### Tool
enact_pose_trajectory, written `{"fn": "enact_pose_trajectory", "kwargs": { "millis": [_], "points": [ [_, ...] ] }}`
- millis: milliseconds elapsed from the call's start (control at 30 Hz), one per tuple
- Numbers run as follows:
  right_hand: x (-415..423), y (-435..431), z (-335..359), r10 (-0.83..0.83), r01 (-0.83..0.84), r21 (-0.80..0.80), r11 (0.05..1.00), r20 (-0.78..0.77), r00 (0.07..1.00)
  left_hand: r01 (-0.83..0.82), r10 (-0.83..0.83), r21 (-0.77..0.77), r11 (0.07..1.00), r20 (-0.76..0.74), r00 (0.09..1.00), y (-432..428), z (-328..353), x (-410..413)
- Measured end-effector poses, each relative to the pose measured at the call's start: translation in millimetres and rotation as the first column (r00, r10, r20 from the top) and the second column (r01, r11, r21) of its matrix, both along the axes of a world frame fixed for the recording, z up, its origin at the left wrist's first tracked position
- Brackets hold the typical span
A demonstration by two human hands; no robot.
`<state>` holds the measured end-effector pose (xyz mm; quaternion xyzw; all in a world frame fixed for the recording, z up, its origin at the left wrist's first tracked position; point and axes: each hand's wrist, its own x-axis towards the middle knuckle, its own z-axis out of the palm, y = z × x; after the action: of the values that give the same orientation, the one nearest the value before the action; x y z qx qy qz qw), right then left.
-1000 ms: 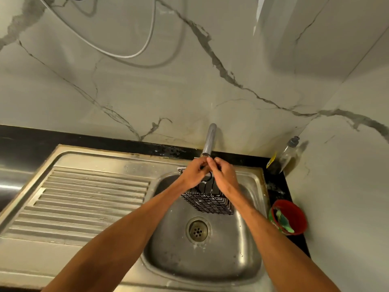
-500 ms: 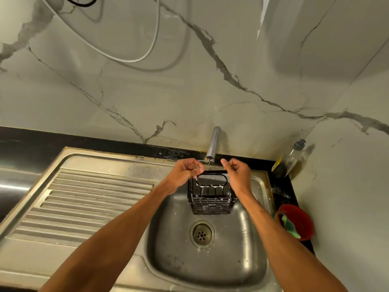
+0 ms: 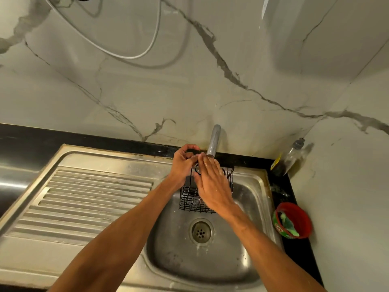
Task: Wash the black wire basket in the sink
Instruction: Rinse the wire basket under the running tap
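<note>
The black wire basket (image 3: 189,199) hangs over the steel sink basin (image 3: 248,245), just under the tap spout (image 3: 213,142). My left hand (image 3: 183,163) grips the basket's upper left rim with curled fingers. My right hand (image 3: 212,186) lies flat across the basket with straight, wet fingers and covers most of its middle. The basket's lower grid and right edge show beside the hand.
A ribbed steel drainboard (image 3: 88,203) lies to the left of the basin. The drain (image 3: 201,231) sits below the basket. A red cup (image 3: 294,220) with green contents and a clear soap bottle (image 3: 291,157) stand on the black counter at right. The marble wall is close behind.
My right hand has left the basket's right rim and now lies flat over the basket. The basket has tilted and shifted slightly left; my left hand still holds its rim.
</note>
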<state>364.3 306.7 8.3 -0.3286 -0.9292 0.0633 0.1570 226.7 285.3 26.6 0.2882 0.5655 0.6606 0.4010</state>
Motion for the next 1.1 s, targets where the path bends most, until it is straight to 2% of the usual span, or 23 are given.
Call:
{"fn": "enact_pose_trajectory", "kwargs": {
  "millis": [100, 233, 367, 467, 500, 633, 700, 767, 833, 933, 967, 1067, 1100],
  "points": [
    [7, 2, 1, -0.114, 0.114, -0.039, 0.993, 0.004, 0.993, -0.036, 0.036, -0.023, 0.999, -0.007, 0.999, 4, -3, 4],
    [9, -15, -5, 0.078, -0.076, 0.075, 0.994, -0.027, 0.997, -0.092, 0.093, -0.070, 0.993, 0.015, 0.996, 9, -2, 6],
    [19, -8, -6, -0.004, 0.010, 0.061, 0.998, -0.102, 0.995, -0.094, 0.096, -0.066, 0.993, 0.034, 0.995, 11, 0, 9],
    [19, -17, -5, 0.152, -0.145, 0.064, 0.987, -0.131, 0.980, -0.102, 0.104, -0.076, 0.992, 0.034, 0.994, 14, 0, 9],
    [21, -13, -4, 0.156, -0.148, 0.062, 0.987, -0.150, 0.976, -0.093, 0.096, -0.072, 0.993, 0.041, 0.995, 14, -1, 9],
    [12, -12, -2, -0.033, 0.015, -0.062, 0.998, -0.307, 0.951, -0.095, 0.100, -0.081, 0.992, 0.061, 0.993, 13, 2, 9],
    [12, -15, -6, -0.015, 0.003, -0.041, 0.999, -0.306, 0.952, -0.102, 0.107, -0.081, 0.992, 0.059, 0.993, 12, 2, 9],
    [17, -2, -5, -0.135, 0.104, -0.117, 0.988, -0.302, 0.944, -0.104, 0.108, -0.085, 0.991, 0.037, 0.993, 9, 3, 7],
    [18, 5, 2, -0.247, 0.208, -0.179, 0.962, -0.230, 0.942, -0.111, 0.113, -0.094, 0.989, 0.019, 0.993, 8, 1, 5],
    [14, -3, 0, -0.051, 0.048, -0.035, 0.998, -0.096, 0.994, -0.131, 0.133, -0.096, 0.987, 0.006, 0.991, 8, 2, 4],
    [15, -1, -2, -0.055, 0.054, -0.010, 0.999, -0.099, 0.994, -0.140, 0.142, -0.090, 0.986, 0.010, 0.990, 9, 3, 2],
    [19, 11, 1, -0.322, 0.309, -0.094, 0.946, -0.182, 0.929, -0.158, 0.160, -0.082, 0.984, 0.017, 0.987, 8, 7, 1],
    [15, 7, 4, -0.316, 0.302, -0.103, 0.948, -0.180, 0.931, -0.163, 0.165, -0.080, 0.983, 0.020, 0.986, 9, 7, 2]
  ]
}}
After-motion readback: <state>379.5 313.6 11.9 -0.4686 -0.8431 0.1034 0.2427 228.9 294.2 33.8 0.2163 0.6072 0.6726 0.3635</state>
